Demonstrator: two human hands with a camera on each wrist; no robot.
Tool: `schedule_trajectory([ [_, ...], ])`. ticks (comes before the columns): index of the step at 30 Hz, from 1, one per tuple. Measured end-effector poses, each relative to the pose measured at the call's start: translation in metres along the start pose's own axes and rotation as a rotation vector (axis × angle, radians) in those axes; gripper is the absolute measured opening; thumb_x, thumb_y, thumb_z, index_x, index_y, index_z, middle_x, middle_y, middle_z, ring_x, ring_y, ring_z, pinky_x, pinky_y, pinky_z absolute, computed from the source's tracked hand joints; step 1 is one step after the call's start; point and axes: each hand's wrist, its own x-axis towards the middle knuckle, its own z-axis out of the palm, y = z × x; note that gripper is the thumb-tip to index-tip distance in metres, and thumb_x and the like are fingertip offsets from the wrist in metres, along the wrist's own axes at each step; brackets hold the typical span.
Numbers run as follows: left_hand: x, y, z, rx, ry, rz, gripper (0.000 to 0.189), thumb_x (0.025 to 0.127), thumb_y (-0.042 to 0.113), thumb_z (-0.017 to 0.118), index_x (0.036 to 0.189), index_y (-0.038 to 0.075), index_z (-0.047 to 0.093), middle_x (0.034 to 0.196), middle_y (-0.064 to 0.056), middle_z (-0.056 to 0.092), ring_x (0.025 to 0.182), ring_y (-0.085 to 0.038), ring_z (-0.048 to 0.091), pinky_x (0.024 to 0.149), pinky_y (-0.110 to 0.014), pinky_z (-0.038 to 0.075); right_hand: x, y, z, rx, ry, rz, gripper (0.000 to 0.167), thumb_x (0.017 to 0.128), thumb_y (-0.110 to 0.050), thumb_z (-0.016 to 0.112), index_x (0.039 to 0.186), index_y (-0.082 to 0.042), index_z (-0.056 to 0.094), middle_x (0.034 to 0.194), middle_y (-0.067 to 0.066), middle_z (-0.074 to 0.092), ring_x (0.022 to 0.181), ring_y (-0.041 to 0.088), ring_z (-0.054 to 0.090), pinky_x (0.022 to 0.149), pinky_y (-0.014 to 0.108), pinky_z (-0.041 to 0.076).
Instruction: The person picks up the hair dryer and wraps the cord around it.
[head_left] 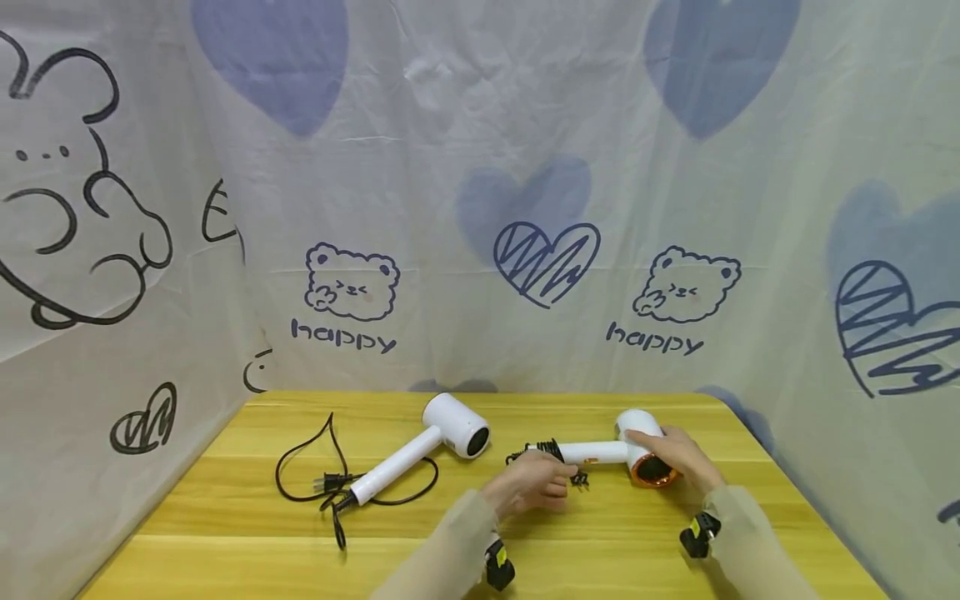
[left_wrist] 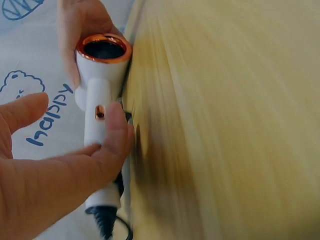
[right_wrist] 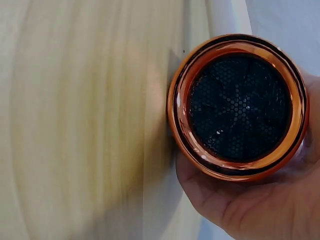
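Curtain (head_left: 450,150) — “happy” (head_left: 343,337) twice, hands (head_left: 534,482) (head_left: 681,454) at copper-rimmed hairdryer (head_left: 606,452)

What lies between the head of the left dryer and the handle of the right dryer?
In the head view: first a strip of bare table, then a bundled black cord, partly hidden by the left hand.

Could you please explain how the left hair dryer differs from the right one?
On the left dryer, the cord lies in loose loops; on the right dryer, the cord is bundled up. The right dryer shows a copper ring; none shows on the left dryer. The right hand holds the right dryer; no hand touches the left dryer. Both are white, with a dark round end facing outward.
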Motion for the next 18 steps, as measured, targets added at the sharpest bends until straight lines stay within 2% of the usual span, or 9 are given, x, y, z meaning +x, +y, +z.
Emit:
schedule_trajectory([
  [2, -0.005, 0.003, -0.002, 0.074, 0.003, 0.033, 0.033, 0.096, 0.016, 0.061, 0.12, -0.006, 0.057, 0.084, -0.007, 0.052, 0.071, -0.015, 0.048, 0.066, -0.031, 0.053, -0.002, 0.0, -0.001, -0.034, 0.027, -0.011, 0.079, 0.092, -0.056, 0.059, 0.131, 0.012, 0.047, 0.112, 0.025, 0.062, 0.096, 0.028, 0.061, 0.087, 0.043, 0.052],
  [3, -0.008, 0.005, -0.003, 0.121, 0.006, 0.048, 0.029, 0.096, 0.017, 0.062, 0.117, -0.003, 0.059, 0.081, -0.004, 0.049, 0.068, -0.013, 0.045, 0.064, -0.03, 0.052, -0.003, 0.0, -0.001, -0.073, 0.052, -0.025, 0.079, 0.092, -0.056, 0.057, 0.13, 0.012, 0.047, 0.113, 0.026, 0.062, 0.096, 0.028, 0.061, 0.086, 0.044, 0.051],
  [5, -0.015, 0.009, -0.008, 0.228, 0.023, 0.084, 0.028, 0.096, 0.019, 0.063, 0.115, 0.0, 0.061, 0.086, -0.005, 0.055, 0.069, -0.015, 0.054, 0.062, -0.031, 0.053, -0.004, -0.002, 0.002, -0.178, 0.114, -0.076, 0.075, 0.094, -0.056, 0.054, 0.128, 0.011, 0.05, 0.113, 0.027, 0.063, 0.095, 0.031, 0.061, 0.085, 0.047, 0.051],
  [7, -0.021, 0.011, -0.012, 0.338, 0.044, 0.128, 0.028, 0.095, 0.021, 0.064, 0.115, 0.002, 0.064, 0.097, -0.007, 0.063, 0.08, -0.022, 0.065, 0.063, -0.035, 0.056, -0.005, -0.006, 0.006, -0.298, 0.195, -0.143, 0.071, 0.096, -0.053, 0.052, 0.129, 0.009, 0.051, 0.116, 0.028, 0.062, 0.098, 0.036, 0.062, 0.084, 0.052, 0.051],
  [9, -0.026, 0.014, -0.018, 0.445, 0.053, 0.171, 0.027, 0.094, 0.022, 0.065, 0.114, 0.004, 0.065, 0.102, -0.011, 0.066, 0.086, -0.028, 0.068, 0.064, -0.038, 0.057, -0.005, -0.01, 0.011, -0.436, 0.3, -0.232, 0.064, 0.096, -0.049, 0.054, 0.128, 0.007, 0.056, 0.118, 0.029, 0.062, 0.1, 0.042, 0.061, 0.083, 0.057, 0.05],
  [11, -0.029, 0.018, -0.024, 0.527, 0.051, 0.219, 0.024, 0.095, 0.02, 0.065, 0.112, 0.003, 0.065, 0.101, -0.016, 0.067, 0.088, -0.033, 0.068, 0.064, -0.04, 0.056, -0.006, -0.016, 0.019, -0.518, 0.38, -0.326, 0.057, 0.095, -0.043, 0.058, 0.126, 0.004, 0.06, 0.122, 0.029, 0.061, 0.107, 0.047, 0.058, 0.085, 0.062, 0.048],
  [14, -0.031, 0.025, -0.034, 0.652, 0.062, 0.275, 0.022, 0.095, 0.019, 0.064, 0.11, 0.003, 0.065, 0.096, -0.02, 0.069, 0.084, -0.036, 0.068, 0.062, -0.04, 0.056, -0.007, -0.025, 0.032, -0.577, 0.447, -0.456, 0.044, 0.091, -0.036, 0.065, 0.117, 0.0, 0.067, 0.119, 0.026, 0.064, 0.109, 0.046, 0.058, 0.086, 0.062, 0.047],
  [18, -0.033, 0.034, -0.051, 0.768, 0.071, 0.308, 0.024, 0.096, 0.018, 0.063, 0.114, 0.002, 0.065, 0.092, -0.02, 0.071, 0.078, -0.038, 0.069, 0.061, -0.037, 0.056, -0.009, -0.03, 0.047, -0.585, 0.445, -0.575, 0.031, 0.087, -0.029, 0.07, 0.107, -0.005, 0.073, 0.109, 0.017, 0.071, 0.104, 0.039, 0.063, 0.089, 0.056, 0.05],
])
